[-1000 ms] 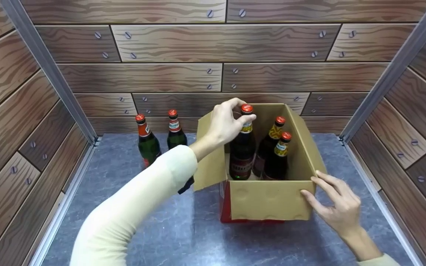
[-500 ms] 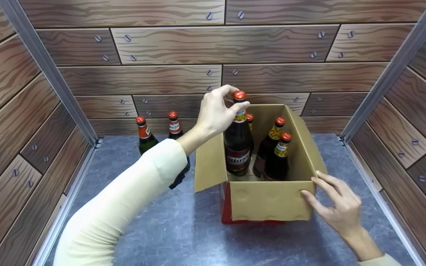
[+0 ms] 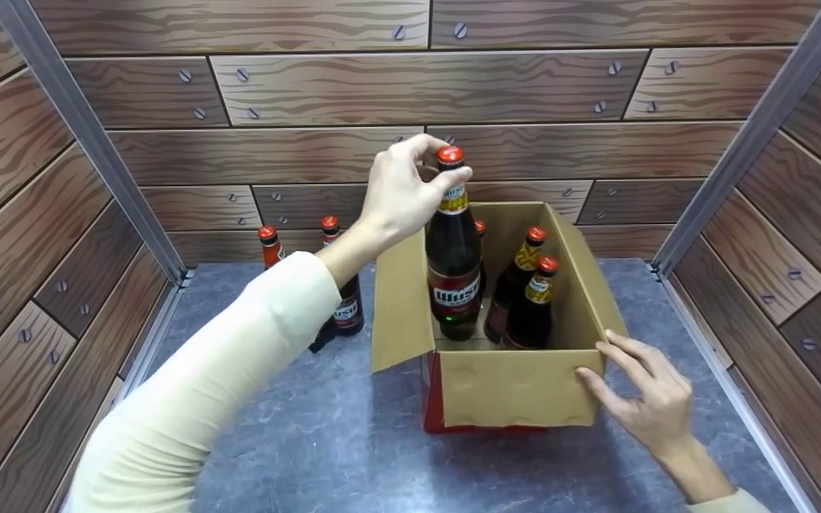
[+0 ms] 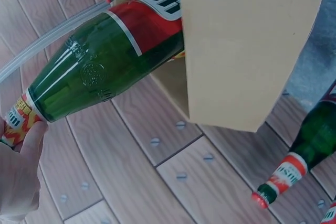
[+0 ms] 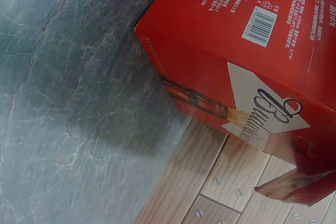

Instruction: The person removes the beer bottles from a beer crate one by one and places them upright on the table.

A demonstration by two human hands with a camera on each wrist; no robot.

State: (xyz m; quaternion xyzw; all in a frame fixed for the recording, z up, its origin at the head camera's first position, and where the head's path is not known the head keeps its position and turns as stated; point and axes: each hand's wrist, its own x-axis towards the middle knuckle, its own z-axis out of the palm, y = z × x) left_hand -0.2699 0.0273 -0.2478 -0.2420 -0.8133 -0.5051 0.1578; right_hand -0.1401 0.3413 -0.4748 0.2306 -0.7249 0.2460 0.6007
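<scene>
My left hand (image 3: 407, 189) grips a green glass beer bottle (image 3: 453, 246) by its neck, just under the red cap. The bottle is upright and partly raised, its base still inside the open cardboard box (image 3: 517, 388). In the left wrist view the same beer bottle (image 4: 89, 72) shows a red label and a yellow neck band. My right hand (image 3: 649, 399) pinches the box's near right corner, thumb on the front flap and fingers at the side flap. Several other bottles, such as one with a yellow neck label (image 3: 535, 306), stand in the box.
Left of the box, two bottles with red neck labels, one a dark bottle (image 3: 348, 310), stand on the grey marbled table (image 3: 325, 434), partly behind my left sleeve. Wood-patterned panels (image 3: 353, 89) enclose the back and sides. The box's outside (image 5: 252, 51) is red with printing.
My left hand has lifted the beer bottle upward and slightly left, uncovering another bottle behind it. My right hand stays at the box corner.
</scene>
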